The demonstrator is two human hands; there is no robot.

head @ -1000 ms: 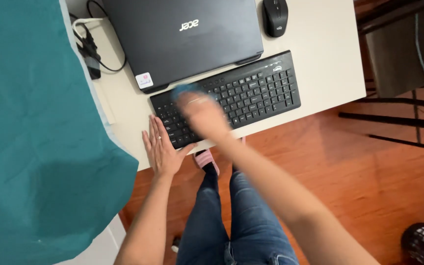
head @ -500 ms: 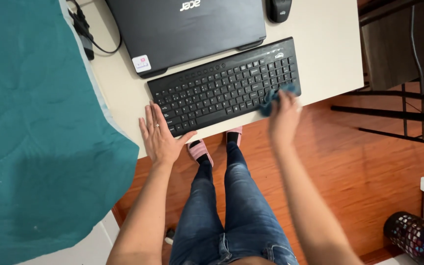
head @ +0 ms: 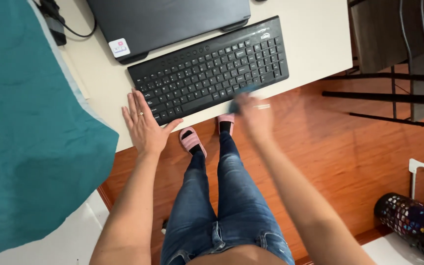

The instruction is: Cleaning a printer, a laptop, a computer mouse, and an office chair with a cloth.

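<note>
Left hand (head: 144, 125) is laid flat, fingers spread, against the black keyboard (head: 209, 71) on the white desk (head: 315, 34). Right hand (head: 253, 115), blurred, is closed on a blue cloth (head: 239, 98) at the keyboard's near edge.

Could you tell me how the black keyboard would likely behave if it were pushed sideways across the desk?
The keyboard looks thin, flat and rigid, so it would probably slide as one piece, not tip. The left hand lies flat against its near-left corner, likely bracing it. It seems light for its footprint.
</note>
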